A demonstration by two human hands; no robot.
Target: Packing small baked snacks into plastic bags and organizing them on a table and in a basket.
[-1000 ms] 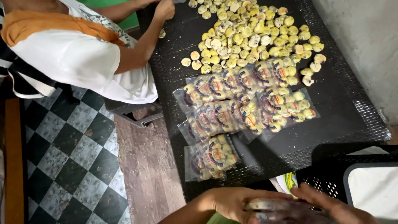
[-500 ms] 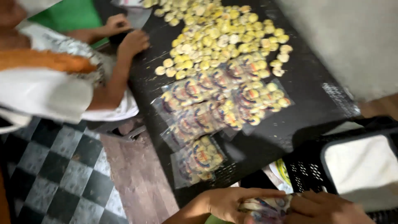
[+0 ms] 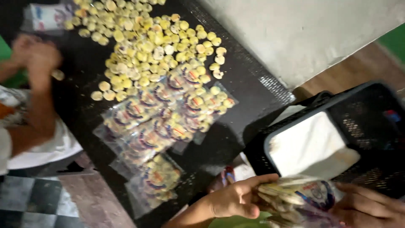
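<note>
A black mesh tabletop (image 3: 253, 90) runs from the upper left towards the lower right, with a pale wall beyond its far edge and checkered floor tiles (image 3: 29, 202) past its near left corner; over the far half of it spreads a loose heap of small yellow round pieces (image 3: 143, 46), reaching almost to the far edge; nearer the middle lie clear filled packets (image 3: 164, 122) with coloured printing, overlapping one another, the last of them close to the near edge. Just off the right-hand corner stands a black mesh crate (image 3: 371, 105) holding a white lined tub (image 3: 308, 145). At the left edge sits another person in a white shirt (image 3: 46, 145), their hands (image 3: 33, 55) blurred over the tabletop near one stray yellow piece. Below the near edge, at the bottom of the view, the left hand (image 3: 232, 198) curls its fingers and thumb round the left end of a clear packet of pale pieces (image 3: 295, 196), gripping it firmly; the right hand (image 3: 367, 207) lies against the packet's right end, fingers loosely bent, though how far they close on it cannot be told; the packet hangs in front of the crate, clear of the tabletop.
</note>
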